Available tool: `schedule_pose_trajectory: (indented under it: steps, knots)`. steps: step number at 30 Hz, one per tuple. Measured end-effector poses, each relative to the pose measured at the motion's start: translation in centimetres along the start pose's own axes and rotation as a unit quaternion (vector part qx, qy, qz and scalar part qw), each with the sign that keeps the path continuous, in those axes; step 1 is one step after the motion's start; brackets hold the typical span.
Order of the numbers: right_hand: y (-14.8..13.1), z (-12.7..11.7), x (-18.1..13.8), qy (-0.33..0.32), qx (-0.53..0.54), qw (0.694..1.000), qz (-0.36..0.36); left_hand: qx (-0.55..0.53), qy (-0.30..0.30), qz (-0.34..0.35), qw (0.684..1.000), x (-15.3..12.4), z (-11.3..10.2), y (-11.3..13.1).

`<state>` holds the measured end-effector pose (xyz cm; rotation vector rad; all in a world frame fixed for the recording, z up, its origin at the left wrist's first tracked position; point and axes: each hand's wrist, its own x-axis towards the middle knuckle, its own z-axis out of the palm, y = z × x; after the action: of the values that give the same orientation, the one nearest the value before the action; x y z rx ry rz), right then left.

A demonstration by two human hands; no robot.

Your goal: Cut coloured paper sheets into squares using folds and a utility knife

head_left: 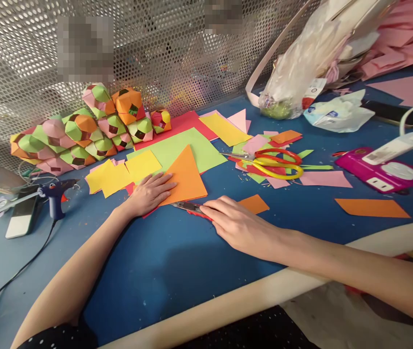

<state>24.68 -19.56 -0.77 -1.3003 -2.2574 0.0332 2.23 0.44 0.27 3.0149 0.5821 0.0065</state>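
Note:
My left hand [152,195] lies flat with its fingers stretched over the lower left of a folded orange paper triangle [188,177]. Red paper edges show beneath the triangle. In my right hand [237,223] is a red-handled utility knife [188,207], its metal end pointing left along the triangle's lower edge. The fingers partly cover the handle. Behind the triangle lies a large green sheet [195,145] on a red one [184,123]. Yellow paper pieces [108,178] rest beyond my left hand, and an orange scrap [255,204] lies just past my right hand.
Scissors with red and yellow handles [279,167] lie among paper scraps. Folded paper balls [86,128] are stacked against the perforated metal screen [177,58]. A corded blue glue gun [56,198] stands left; a magenta power strip [384,169] sits right. A pale rail edges the table.

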Motion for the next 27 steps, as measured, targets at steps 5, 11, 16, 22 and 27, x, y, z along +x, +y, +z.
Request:
schedule_pose_trajectory:
  steps: [5,11,16,22,27]
  knots:
    - [-0.3,0.0,0.3,-0.01,-0.016,1.0,-0.02,0.004,-0.004,-0.005,1.0,0.0,-0.1,0.2]
    - [-0.9,0.2,0.8,-0.01,-0.017,1.0,-0.01,-0.007,-0.008,-0.008,1.0,0.0,-0.4,0.5]
    - [-1.2,0.5,1.1,-0.014,-0.02,1.0,-0.012,-0.032,-0.007,-0.014,0.999,0.0,-0.5,0.6]
    - [-1.2,0.8,0.9,-0.011,-0.036,0.999,-0.016,-0.102,0.003,-0.004,0.995,-0.2,-1.5,-0.5]
    - [-1.1,1.1,0.7,0.013,-0.042,0.999,-0.021,-0.026,0.017,-0.041,0.999,-1.1,-2.1,-2.2]
